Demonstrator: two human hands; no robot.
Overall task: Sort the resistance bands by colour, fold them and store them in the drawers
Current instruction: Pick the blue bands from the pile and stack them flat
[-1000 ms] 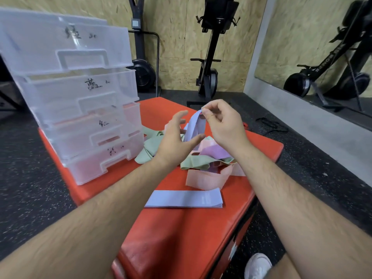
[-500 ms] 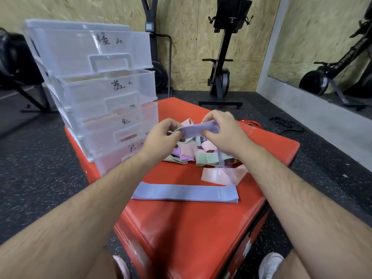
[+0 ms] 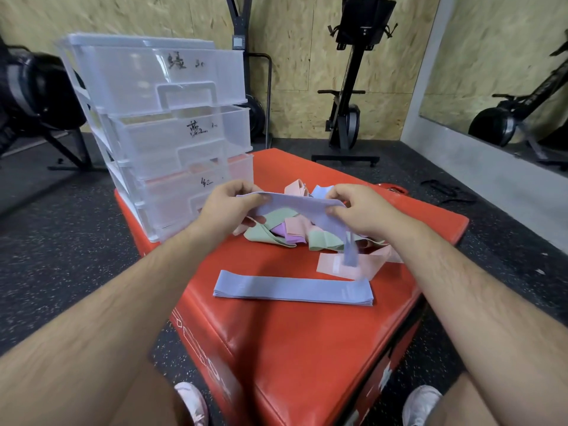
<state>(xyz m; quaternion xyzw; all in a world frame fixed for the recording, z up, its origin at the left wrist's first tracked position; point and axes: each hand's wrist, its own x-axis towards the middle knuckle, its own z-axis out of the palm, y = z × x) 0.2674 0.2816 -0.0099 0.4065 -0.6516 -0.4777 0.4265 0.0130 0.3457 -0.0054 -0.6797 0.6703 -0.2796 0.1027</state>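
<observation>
Gym machines stand along the wooden wall at the back, and close up sits a big red padded box [image 3: 307, 348] with a clear set of drawers [image 3: 159, 118] on its far left corner. All the drawers look shut, and each has a hand-written mark on its front. Both hands are up over the box, holding one blue band [image 3: 298, 207] stretched out between them. The left hand [image 3: 227, 207] has its fingers closed on the left end, and the right hand [image 3: 356, 210] pinches the right end, with a loose bit of the band hanging down past it. Under the hands lies a mixed pile of bands [image 3: 292, 232], green, pink and purple, all tangled. Nearer the front edge, well apart from the pile, is a neat flat stack of blue bands [image 3: 292, 290]. So the job now looks like smoothing this blue band and laying it on that stack. To do it well, I think the hands should pull the band flat first, so both layers line up and the hanging part is not twisted. Then lower it straight, ends matching the ends of the stack, so nothing sticks out. Keep it clear of the pile, or it may drag another band along.
</observation>
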